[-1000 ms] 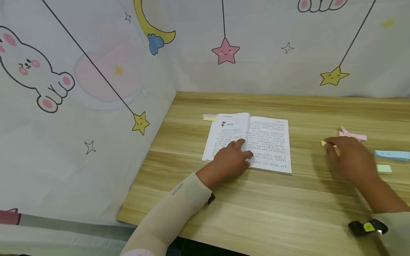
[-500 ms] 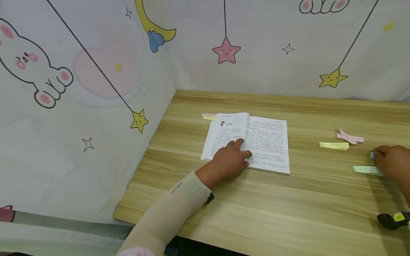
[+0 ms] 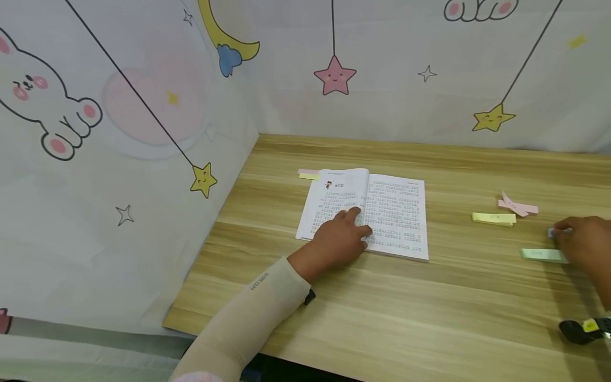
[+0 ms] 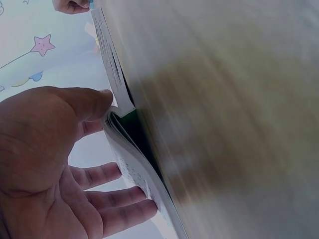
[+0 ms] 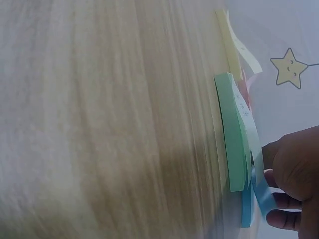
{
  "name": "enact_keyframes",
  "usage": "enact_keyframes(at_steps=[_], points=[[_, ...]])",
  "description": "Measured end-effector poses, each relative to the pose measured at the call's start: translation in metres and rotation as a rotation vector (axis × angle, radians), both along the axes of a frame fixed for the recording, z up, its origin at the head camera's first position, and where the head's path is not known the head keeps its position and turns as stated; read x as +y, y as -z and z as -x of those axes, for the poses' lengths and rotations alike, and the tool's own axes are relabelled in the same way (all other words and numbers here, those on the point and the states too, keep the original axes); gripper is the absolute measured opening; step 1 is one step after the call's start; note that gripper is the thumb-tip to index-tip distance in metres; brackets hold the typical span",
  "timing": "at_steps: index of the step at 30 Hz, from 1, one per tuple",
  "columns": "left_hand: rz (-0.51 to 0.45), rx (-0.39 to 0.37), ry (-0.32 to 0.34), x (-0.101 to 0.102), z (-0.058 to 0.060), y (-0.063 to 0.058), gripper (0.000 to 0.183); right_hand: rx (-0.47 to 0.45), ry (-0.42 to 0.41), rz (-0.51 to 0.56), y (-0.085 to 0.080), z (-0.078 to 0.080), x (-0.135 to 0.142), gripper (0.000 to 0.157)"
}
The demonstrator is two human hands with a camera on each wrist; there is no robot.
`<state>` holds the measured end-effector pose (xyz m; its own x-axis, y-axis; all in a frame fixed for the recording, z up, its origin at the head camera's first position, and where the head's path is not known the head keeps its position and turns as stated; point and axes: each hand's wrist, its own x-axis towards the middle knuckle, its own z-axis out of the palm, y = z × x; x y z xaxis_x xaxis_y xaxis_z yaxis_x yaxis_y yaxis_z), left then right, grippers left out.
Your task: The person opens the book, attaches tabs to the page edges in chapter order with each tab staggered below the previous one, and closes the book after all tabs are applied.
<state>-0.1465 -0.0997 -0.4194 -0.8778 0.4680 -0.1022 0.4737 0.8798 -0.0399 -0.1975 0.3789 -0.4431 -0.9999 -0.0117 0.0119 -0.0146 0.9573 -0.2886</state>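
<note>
An open book (image 3: 396, 212) with printed pages lies on the table. My left hand (image 3: 340, 241) rests on it near the fold, fingers spread and pressing the pages, as the left wrist view also shows. At the right, my right hand (image 3: 584, 249) pinches the lifted top strip of a blue sticky note pad (image 5: 246, 206). Most of that pad is hidden by the hand in the head view. A green sticky note pad (image 3: 543, 255) lies just in front of it. Farther left are a yellow sticky note pad (image 3: 494, 218) and pink sticky notes (image 3: 520, 206), one strip crossing at an angle.
A pink and a yellow tab (image 3: 309, 175) stick out from the book's upper left edge. The wooden table (image 3: 382, 313) meets a wall covering (image 3: 382, 116) printed with stars at the back and left.
My right hand has moved right, from the yellow sticky note pad to the blue one, and now lifts its top strip. The left hand stays on the book.
</note>
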Motion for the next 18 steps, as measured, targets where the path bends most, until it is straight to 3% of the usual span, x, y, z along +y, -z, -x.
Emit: enact_keyframes(at_steps=[8,18], points=[[-0.024,-0.004,0.011,0.0003,0.0000,0.0006,0.033,-0.031,0.027,0.030,-0.0038,-0.0059,0.0044,0.031],[-0.057,-0.007,0.004,-0.0012,0.0012,0.0032,0.032,0.056,0.001,-0.058,-0.0052,-0.0040,0.0040,0.024]])
